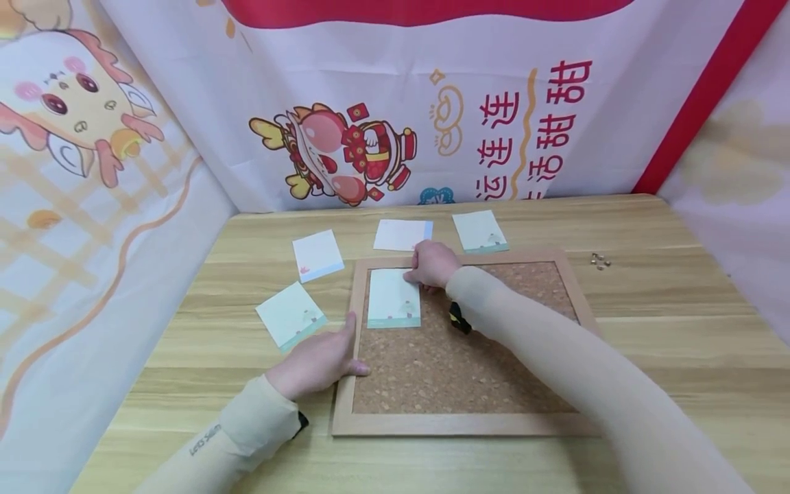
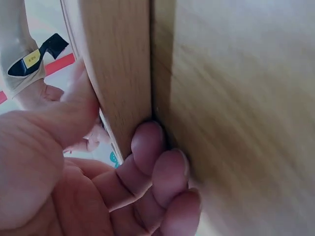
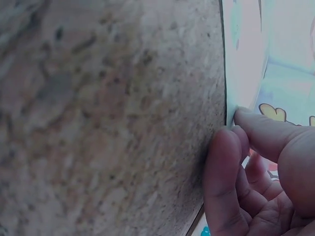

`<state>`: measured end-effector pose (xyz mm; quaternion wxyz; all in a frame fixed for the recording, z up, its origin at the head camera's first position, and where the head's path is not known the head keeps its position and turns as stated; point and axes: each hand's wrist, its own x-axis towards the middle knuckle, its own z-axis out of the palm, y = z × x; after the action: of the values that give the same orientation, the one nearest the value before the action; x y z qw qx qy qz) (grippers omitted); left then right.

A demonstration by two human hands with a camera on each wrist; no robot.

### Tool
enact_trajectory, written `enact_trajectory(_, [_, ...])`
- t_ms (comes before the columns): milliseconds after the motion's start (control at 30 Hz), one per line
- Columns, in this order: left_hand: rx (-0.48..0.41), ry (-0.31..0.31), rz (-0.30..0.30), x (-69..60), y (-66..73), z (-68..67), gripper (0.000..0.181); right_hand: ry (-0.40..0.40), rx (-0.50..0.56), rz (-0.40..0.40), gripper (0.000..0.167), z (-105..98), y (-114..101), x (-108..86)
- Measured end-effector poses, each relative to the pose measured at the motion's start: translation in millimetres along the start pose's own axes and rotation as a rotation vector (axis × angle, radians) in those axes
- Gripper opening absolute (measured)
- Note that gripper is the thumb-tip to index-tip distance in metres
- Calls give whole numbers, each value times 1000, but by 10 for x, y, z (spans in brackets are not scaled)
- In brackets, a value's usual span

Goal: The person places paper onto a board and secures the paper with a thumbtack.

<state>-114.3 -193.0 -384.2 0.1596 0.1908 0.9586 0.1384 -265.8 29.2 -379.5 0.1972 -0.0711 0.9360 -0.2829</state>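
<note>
A pale green card (image 1: 389, 295) lies on the upper left of a cork board (image 1: 432, 377). My right hand (image 1: 434, 264) pinches the card's upper right edge; in the right wrist view the thumb and fingertips of that hand (image 3: 261, 191) meet at the card (image 3: 241, 54), beside the cork (image 3: 113, 118). My left hand (image 1: 321, 360) grips the left side of the board's wooden frame (image 1: 463, 424). The left wrist view shows this hand (image 2: 113, 182) with curled fingers against the frame's outer side (image 2: 118, 59) and the thumb over its top.
Beyond the board lie a white card with a blue edge (image 1: 401, 234) and a green-edged card (image 1: 478, 230). Left of it are another white card (image 1: 317, 254) and another green one (image 1: 290, 314). Several small metal pieces (image 1: 600, 261) sit at the right. A printed cloth (image 1: 370, 68) hangs behind.
</note>
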Motion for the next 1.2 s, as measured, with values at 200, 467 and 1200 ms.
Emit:
enact_trajectory(200, [127,99,20,98,-96,-125,74,-10,-26,-18,25,47,18,46])
enact_trajectory(467, [153,189,313,569,-302,-360,64,-31,-34,9,25,60,4,63])
enact_trajectory(1200, [162,-59,86,800,-121,-153,87,-42,-48,14,22,-4,-5,52])
